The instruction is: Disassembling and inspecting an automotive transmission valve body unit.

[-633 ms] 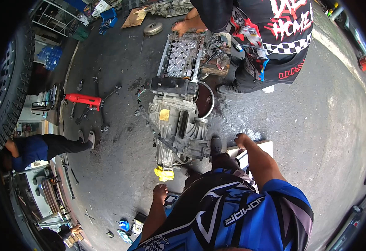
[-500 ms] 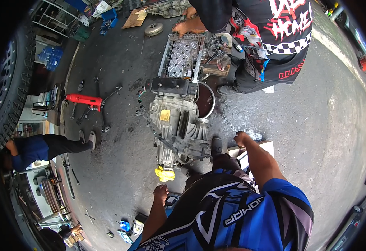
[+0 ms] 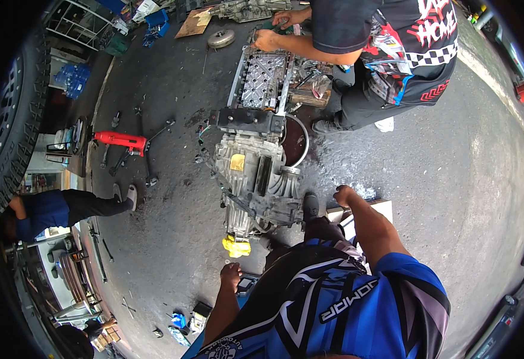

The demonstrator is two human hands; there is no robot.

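A large grey gearbox (image 3: 247, 155) lies on the ground in front of me. Yellow plastic (image 3: 237, 246) wraps its near end, and an exposed valve body (image 3: 263, 81) shows at the far end. My left hand (image 3: 231, 276) hangs just below the yellow plastic, fingers curled; a tiny pale thing shows at its fingertips, too small to name. My right hand (image 3: 344, 196) is closed, held out to the right of the gearbox and touching no part of it. Whatever may be inside its fingers is hidden. Across from me, a co-worker's hands (image 3: 268, 39) are at the valve body's far end.
A round pan (image 3: 296, 142) of dark fluid sits against the gearbox's right side. On the left lie a red jack (image 3: 120, 140) and metal shafts. Beside my right arm is a cardboard box (image 3: 381, 210). Another person (image 3: 64, 212) stands by a large tire (image 3: 16, 119).
The co-worker has shifted right, with more of both forearms showing and the hands apart over the valve body's far end. My own hands have barely moved.
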